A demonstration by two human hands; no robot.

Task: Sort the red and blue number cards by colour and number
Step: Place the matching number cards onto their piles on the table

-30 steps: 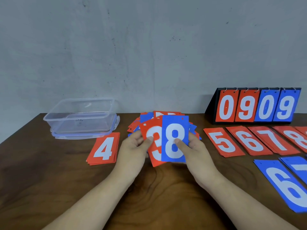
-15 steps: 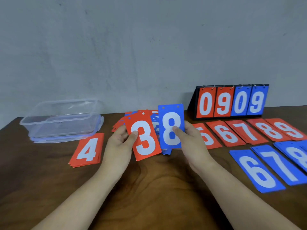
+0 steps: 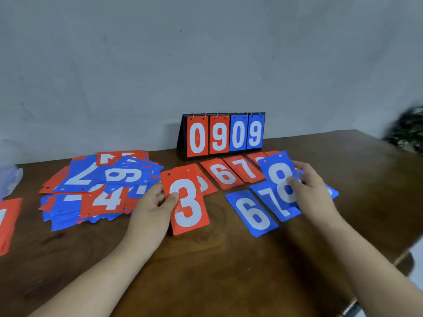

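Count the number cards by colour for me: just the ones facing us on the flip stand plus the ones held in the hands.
Red cards: 3 (red 0 and red 9 on the stand, red 3 in the left hand)
Blue cards: 3 (blue 0 and blue 9 on the stand, blue 8 in the right hand)
Total: 6

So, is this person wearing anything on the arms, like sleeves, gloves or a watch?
Nothing shows. The left forearm and right forearm are bare right up to the frame edge, with no sleeves, gloves, watch, bands or rings visible.
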